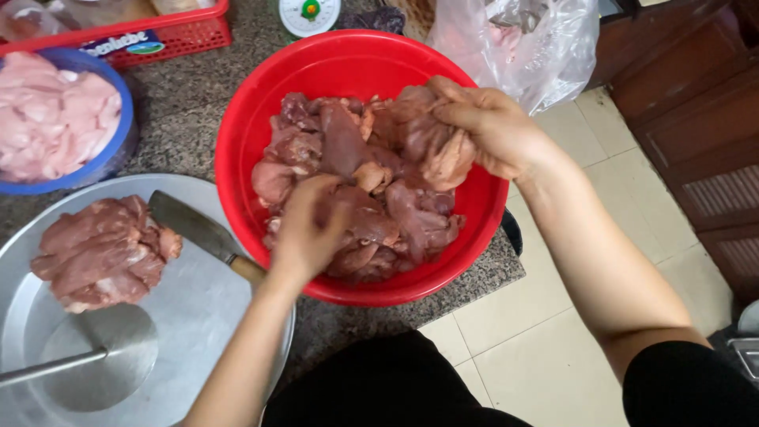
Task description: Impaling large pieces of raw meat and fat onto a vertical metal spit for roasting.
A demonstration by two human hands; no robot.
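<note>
A red plastic basin (261, 103) on a speckled stone counter holds a heap of dark red raw meat pieces (356, 158). My left hand (308, 229) reaches into the near side of the heap, fingers closed around a piece. My right hand (490, 126) is over the far right side of the basin, gripping a chunk of meat (443, 158) and lifting it slightly off the heap.
A round metal tray (198, 316) at the left holds a pile of cut meat (103, 253), a cleaver (194, 225) and a metal ladle (95, 356). A blue bowl of pale pink meat (47, 119), a red basket (182, 32), a kitchen scale (310, 14) and a plastic bag (522, 39) stand behind.
</note>
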